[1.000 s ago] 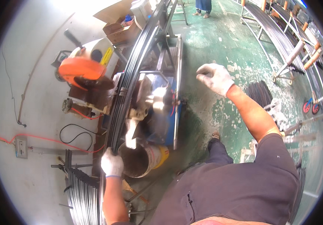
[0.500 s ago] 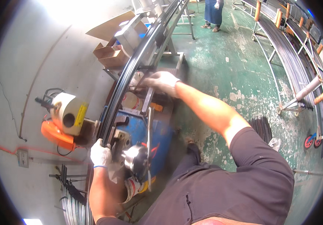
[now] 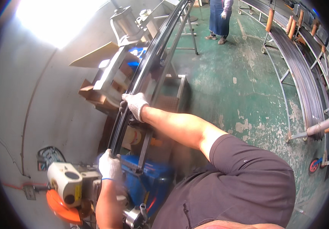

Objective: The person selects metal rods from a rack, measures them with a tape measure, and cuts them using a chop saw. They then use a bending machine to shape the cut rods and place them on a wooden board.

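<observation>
1. Your left hand, in a white glove, was closed around the near end of the bundle of black rods.
2. Your right hand, gloved too, had its fingers curled over the bundle farther along; how tightly either hand squeezed could not be told.
3. The rods lay lengthwise together, their long axis slanting from your left hand away from you and rightward, toward the top edge of the view.
4. Your left forearm rose almost straight from the lower edge; your right arm came in from the right, its forearm reaching leftward.
5. A saw with an orange guard sat below and left of your left hand.
6. Well beyond, a person in a blue apron stood on the green floor.
</observation>
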A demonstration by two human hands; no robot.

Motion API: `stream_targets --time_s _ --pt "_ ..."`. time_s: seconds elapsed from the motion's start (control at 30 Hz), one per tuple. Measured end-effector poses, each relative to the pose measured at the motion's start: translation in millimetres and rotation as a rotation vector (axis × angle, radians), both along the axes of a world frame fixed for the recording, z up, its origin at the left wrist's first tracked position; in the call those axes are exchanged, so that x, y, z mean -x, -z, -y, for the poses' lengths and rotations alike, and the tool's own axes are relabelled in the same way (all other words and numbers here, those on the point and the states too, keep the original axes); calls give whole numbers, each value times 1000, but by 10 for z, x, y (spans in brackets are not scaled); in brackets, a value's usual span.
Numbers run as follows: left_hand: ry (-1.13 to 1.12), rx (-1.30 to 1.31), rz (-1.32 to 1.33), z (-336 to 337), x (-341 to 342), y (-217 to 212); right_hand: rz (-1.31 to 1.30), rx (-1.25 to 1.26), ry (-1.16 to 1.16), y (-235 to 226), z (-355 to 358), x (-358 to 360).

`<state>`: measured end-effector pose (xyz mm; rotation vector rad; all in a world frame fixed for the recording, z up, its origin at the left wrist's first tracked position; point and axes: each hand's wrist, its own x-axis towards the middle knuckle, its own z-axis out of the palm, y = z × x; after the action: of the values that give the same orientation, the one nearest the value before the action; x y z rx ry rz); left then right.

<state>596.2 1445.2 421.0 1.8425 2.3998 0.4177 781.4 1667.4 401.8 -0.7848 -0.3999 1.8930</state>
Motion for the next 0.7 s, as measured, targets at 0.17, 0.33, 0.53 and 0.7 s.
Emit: stream_targets --time_s 0.17,0.33,0.53,0.7 --pt "-22 -30 -119 -1258 -779 168 26 47 41 47 -1413 -807" --pt "38 -55 -313 -2024 -893 614 464 -16 217 532 -3616 -1705" --pt "-79 -71 -106 -2858 -1405 464 235 -175 254 304 -5340 -2674" --pt "-76 -252 -116 -4383 -2395 419 146 -136 286 147 -6712 -3351"
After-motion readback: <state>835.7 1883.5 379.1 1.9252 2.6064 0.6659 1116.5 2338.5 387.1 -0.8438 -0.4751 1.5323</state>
